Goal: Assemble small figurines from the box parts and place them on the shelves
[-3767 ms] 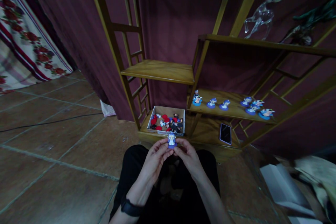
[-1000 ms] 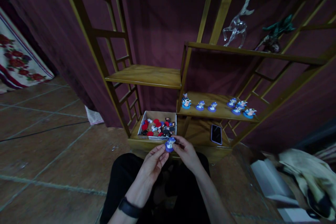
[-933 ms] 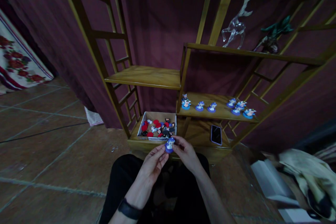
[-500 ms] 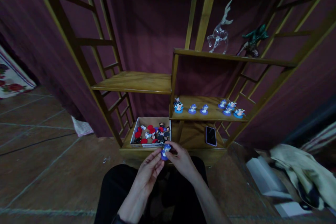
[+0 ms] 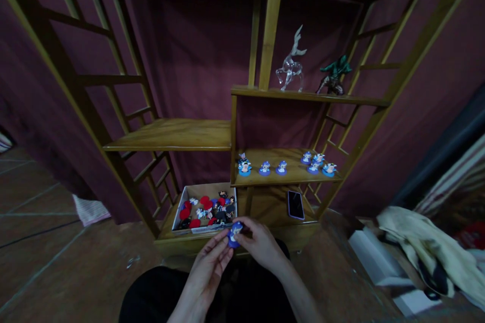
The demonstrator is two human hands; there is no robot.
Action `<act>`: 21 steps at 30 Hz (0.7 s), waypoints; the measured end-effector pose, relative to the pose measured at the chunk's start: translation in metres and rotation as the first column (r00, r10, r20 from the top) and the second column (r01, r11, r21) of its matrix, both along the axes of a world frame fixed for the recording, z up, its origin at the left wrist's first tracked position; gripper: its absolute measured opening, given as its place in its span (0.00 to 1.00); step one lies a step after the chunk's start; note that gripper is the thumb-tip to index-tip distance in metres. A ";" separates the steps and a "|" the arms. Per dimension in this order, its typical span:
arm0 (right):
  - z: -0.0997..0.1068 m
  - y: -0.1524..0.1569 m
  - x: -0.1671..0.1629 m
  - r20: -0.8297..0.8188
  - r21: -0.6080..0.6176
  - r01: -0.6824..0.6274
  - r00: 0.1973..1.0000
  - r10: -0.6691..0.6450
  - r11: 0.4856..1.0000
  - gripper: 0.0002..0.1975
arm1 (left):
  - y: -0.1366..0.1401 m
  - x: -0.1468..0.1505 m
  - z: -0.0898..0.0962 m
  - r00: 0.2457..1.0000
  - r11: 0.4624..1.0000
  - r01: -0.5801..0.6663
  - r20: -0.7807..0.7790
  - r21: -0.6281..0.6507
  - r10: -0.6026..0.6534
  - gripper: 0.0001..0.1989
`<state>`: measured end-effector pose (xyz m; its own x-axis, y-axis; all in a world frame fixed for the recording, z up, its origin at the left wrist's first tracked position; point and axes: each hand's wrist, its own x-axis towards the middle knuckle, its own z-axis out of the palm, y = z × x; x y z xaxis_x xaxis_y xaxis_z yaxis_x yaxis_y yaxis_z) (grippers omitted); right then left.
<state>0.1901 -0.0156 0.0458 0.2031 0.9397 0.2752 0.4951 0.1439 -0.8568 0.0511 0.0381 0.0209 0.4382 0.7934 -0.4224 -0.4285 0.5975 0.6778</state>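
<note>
A small purple-and-white figurine [image 5: 235, 235] on a round purple base is held upright in front of my knees. My right hand [image 5: 262, 246] pinches it from the right, thumb across its front. My left hand [image 5: 209, 268] grips the edge of the base with its fingertips from the left. Just beyond my hands, a cardboard box [image 5: 178, 214] holds many figurines with red, black and purple bases, lying jumbled. Similar purple figurines [image 5: 281, 167] and blue-based figurines [image 5: 244, 167] stand on the small shelf [image 5: 253, 178] up to the right.
A phone [image 5: 295, 205] lies on the lowest board. Above stand a clear glass deer [image 5: 291, 68] and a dark green statuette [image 5: 335, 74]. A bare wooden shelf [image 5: 174, 133] juts out at the left. Cloth [image 5: 420, 250] and white boxes [image 5: 375, 257] sit on the floor at right.
My view has turned a little right and upward, so the shelf unit appears further left and lower. Both hands still hold the purple figurine, with hardly any change in grip.
</note>
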 end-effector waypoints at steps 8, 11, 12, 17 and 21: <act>0.020 0.003 0.026 0.027 0.030 0.014 1.000 -0.015 0.999 0.15 | 0.004 0.003 -0.006 0.999 0.998 0.043 -0.019 0.036 -0.042 0.17; 0.034 0.007 0.046 0.006 0.072 0.024 1.000 -0.024 0.997 0.15 | 0.008 -0.003 -0.012 0.997 0.997 0.056 -0.060 0.049 -0.053 0.18; 0.040 0.010 0.053 -0.010 0.094 0.037 0.999 -0.037 0.995 0.15 | 0.010 -0.006 -0.013 0.996 0.998 0.053 -0.071 0.046 -0.049 0.18; 0.076 0.027 0.100 -0.051 0.184 0.121 0.992 -0.114 0.975 0.16 | 0.014 -0.021 -0.023 0.993 1.000 0.026 -0.119 -0.003 -0.026 0.20; 0.108 0.055 0.143 0.017 0.213 0.211 0.975 -0.219 0.954 0.19 | 0.019 -0.035 -0.030 0.983 0.998 -0.013 -0.184 -0.062 0.001 0.21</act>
<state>0.3331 0.0392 0.1534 0.3789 0.7956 0.4727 0.5673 0.2039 -0.7979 0.0165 0.0573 -0.0094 0.3432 0.7654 -0.5443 -0.3046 0.6389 0.7064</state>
